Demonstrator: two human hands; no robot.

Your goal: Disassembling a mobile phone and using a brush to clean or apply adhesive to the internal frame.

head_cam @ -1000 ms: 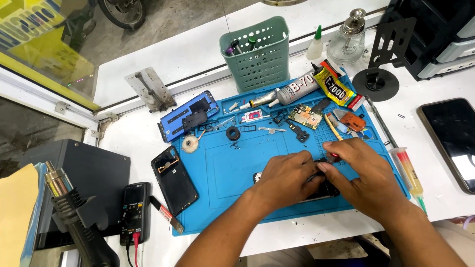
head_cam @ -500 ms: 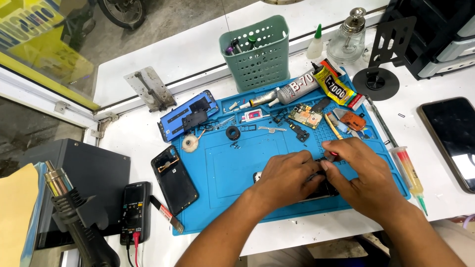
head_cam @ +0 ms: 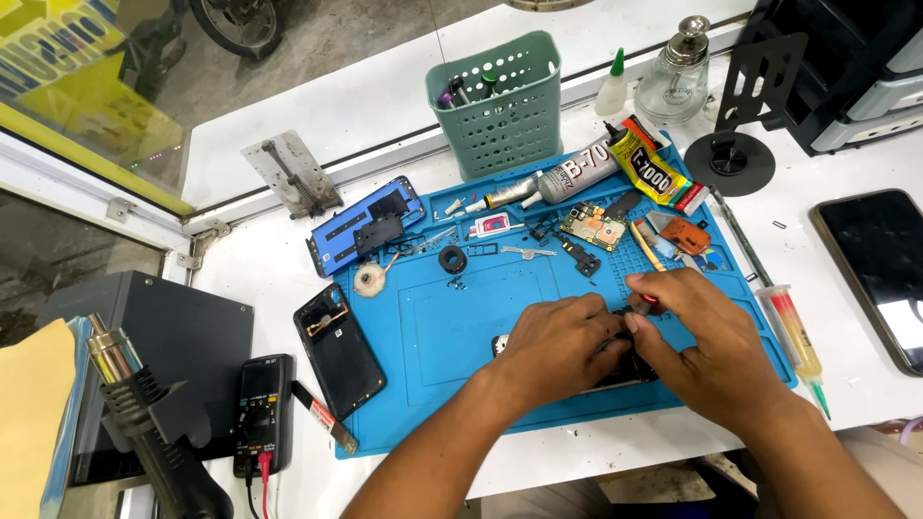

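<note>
A dark phone (head_cam: 630,373) lies opened on the blue work mat (head_cam: 433,336), mostly hidden under both my hands. My left hand (head_cam: 553,346) presses down on the phone, its fingertips at the upper edge. Touching it from the right, my right hand (head_cam: 716,351) pinches a thin tool with a red tip (head_cam: 651,299) against the same spot. A slim yellow stick (head_cam: 644,245) lies just beyond my right fingers; I cannot tell whether it is part of the tool.
Small parts, a circuit board (head_cam: 591,227), two glue tubes (head_cam: 577,173) and a blue phone frame (head_cam: 365,227) crowd the mat's far side. A green basket (head_cam: 510,111), black back cover (head_cam: 338,351), multimeter (head_cam: 261,413), heat gun (head_cam: 144,423), syringe (head_cam: 798,336) and another phone (head_cam: 880,274) surround it.
Both hands stay over the phone; only the fingertips have shifted slightly.
</note>
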